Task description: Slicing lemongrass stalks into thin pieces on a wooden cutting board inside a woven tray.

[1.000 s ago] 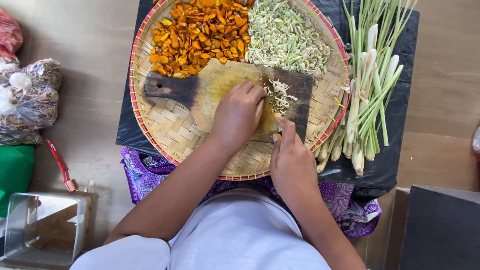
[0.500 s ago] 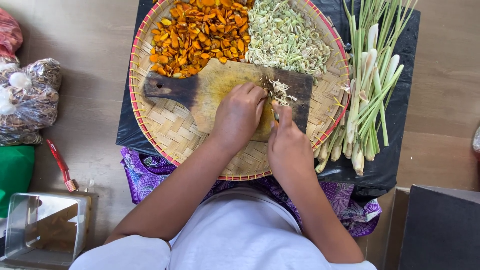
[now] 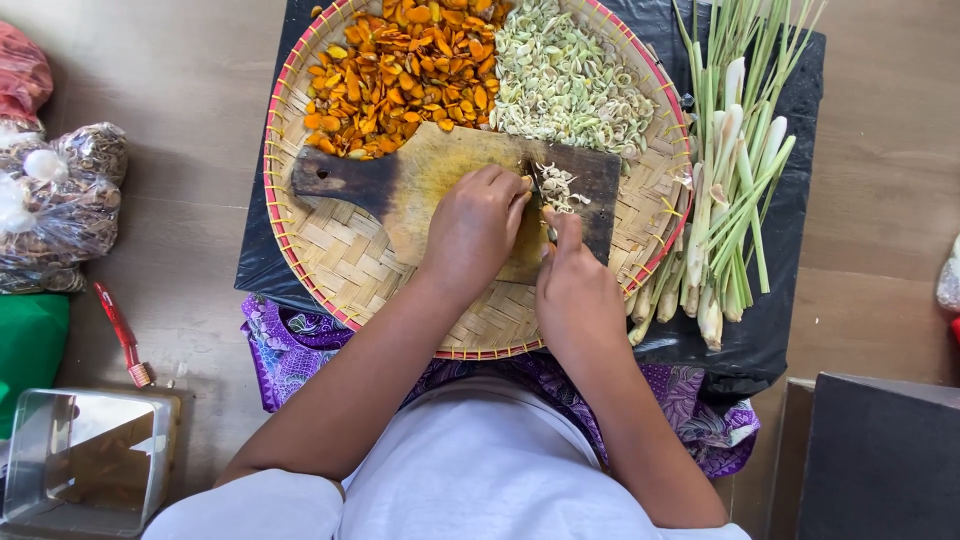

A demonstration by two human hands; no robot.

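Note:
A dark wooden cutting board [image 3: 420, 175] lies across a round woven bamboo tray [image 3: 340, 260]. My left hand [image 3: 475, 225] presses down on a stalk on the board, its fingers curled; the stalk is hidden beneath them. My right hand [image 3: 575, 290] grips a knife [image 3: 540, 200], whose blade meets the board just right of my left fingertips. A small heap of pale cut slices [image 3: 560, 187] lies beside the blade. At the tray's far side sit a pile of orange sliced pieces [image 3: 400, 70] and a pile of pale green sliced lemongrass [image 3: 565, 80].
Whole lemongrass stalks [image 3: 730, 170] lie on black plastic sheeting [image 3: 790, 300] right of the tray. Clear bags of dried goods [image 3: 55, 200] and a green bag [image 3: 30, 340] sit at left, with a red-handled tool [image 3: 120, 330] and a clear box [image 3: 85, 455]. A dark box [image 3: 880, 455] stands at lower right.
My right hand with the knife has shifted up and left, closer to my left fingertips. The left hand stays pressed on the board.

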